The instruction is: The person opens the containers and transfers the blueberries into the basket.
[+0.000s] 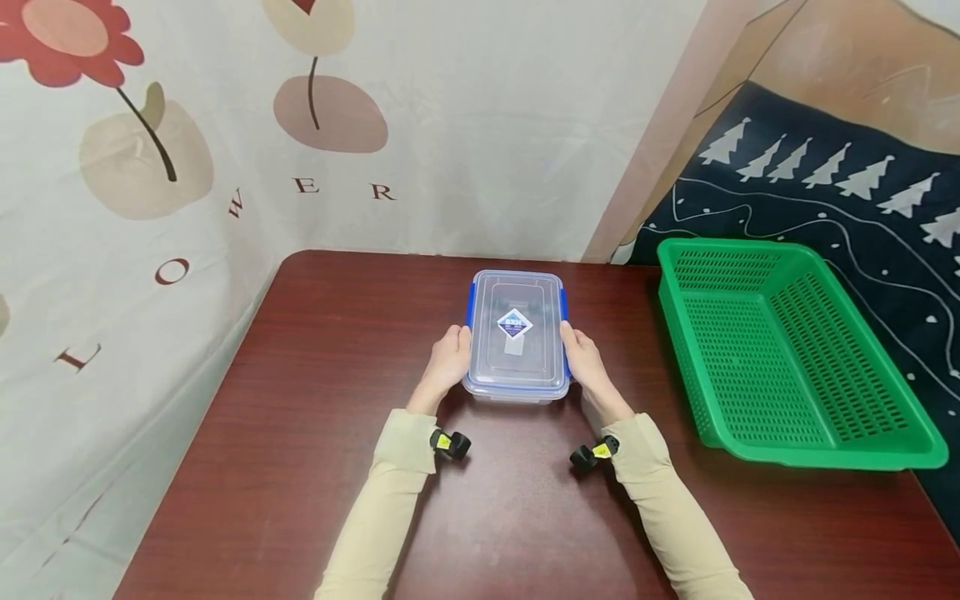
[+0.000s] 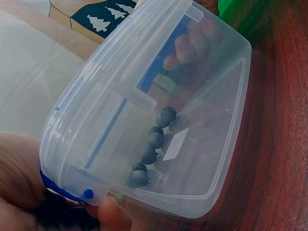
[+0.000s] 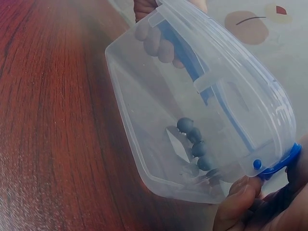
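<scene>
A clear plastic food storage box (image 1: 517,362) with blue side latches and a diamond-shaped label on its lid is in front of me at the middle of the table. My left hand (image 1: 452,357) grips its left side, and the right hand (image 1: 585,358) holds the opposite side. Thumbs lie up by the lid's edges, with fingers curled beneath the latches. Through the clear wall, several small dark round pieces (image 2: 155,140) show in a row on the bottom, beside a white sticker (image 2: 176,144). The right wrist view also shows the dark round pieces (image 3: 195,139).
To the right, a green perforated plastic basket (image 1: 738,358) stands on the dark red wooden table (image 1: 315,467). A printed white cloth (image 1: 487,125) hangs behind and to the left. Dark fabric with white trees (image 1: 795,192) lies beyond the basket.
</scene>
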A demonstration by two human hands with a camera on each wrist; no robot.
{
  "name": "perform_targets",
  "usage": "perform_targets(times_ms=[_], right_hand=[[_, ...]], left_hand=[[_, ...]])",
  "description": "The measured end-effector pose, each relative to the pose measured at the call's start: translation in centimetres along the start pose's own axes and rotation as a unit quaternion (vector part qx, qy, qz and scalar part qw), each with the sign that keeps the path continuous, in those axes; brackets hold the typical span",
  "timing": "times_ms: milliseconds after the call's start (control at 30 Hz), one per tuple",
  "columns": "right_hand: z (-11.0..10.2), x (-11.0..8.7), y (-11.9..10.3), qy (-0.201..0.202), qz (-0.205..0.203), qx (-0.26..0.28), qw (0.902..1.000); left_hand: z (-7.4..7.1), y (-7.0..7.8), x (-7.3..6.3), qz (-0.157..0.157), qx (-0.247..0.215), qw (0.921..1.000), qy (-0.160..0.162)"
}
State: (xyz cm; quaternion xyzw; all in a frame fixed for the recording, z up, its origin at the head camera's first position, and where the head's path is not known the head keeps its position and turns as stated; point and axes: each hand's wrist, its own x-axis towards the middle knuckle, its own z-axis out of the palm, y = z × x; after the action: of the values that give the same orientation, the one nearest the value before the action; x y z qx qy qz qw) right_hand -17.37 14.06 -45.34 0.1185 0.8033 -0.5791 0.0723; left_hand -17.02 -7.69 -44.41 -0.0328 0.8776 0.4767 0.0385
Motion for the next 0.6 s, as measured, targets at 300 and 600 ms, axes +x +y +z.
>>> perform_targets(times_ms=[300, 600], right_hand=[[-0.07, 0.02, 0.02, 0.005, -0.006, 0.007, 0.9999], [-0.04, 0.04, 0.10, 0.007, -0.005, 0.001, 1.0000]], left_hand=[[-0.01, 0.41, 0.07, 0.008, 0.027, 0.9996, -0.002], [0.02, 0.62, -0.04, 0.012, 0.043, 0.9990, 0.003]])
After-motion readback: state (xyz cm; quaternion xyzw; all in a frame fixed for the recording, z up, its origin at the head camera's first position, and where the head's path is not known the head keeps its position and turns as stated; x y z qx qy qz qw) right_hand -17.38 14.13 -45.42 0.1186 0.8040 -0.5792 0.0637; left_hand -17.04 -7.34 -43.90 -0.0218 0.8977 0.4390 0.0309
